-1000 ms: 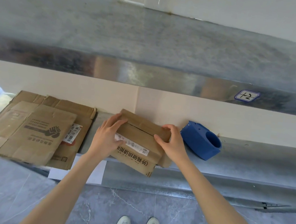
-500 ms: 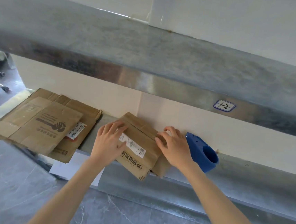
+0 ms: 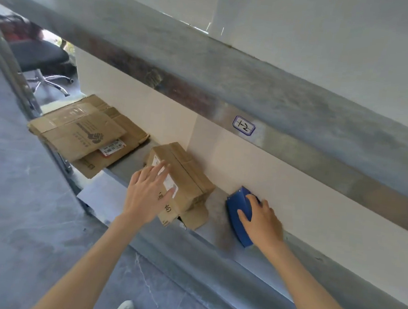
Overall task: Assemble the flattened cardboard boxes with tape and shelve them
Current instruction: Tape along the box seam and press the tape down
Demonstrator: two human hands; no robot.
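The left hand (image 3: pixel 148 196) lies flat with fingers spread and straight on the white label of a small folded cardboard box (image 3: pixel 190 178), which sits on the metal shelf (image 3: pixel 218 218) against the wall. Just to its right, the right hand (image 3: pixel 262 222) curls over a blue tape dispenser (image 3: pixel 237 207) and grips it. A stack of flattened cardboard boxes (image 3: pixel 83 132) lies further left, overhanging the shelf edge.

Storeroom or warehouse: galvanized metal shelving (image 3: pixel 254 84), handwritten shelf label (image 3: pixel 243 125), flattened cartons (image 3: pixel 80 132), office chair (image 3: pixel 38 56) beyond.
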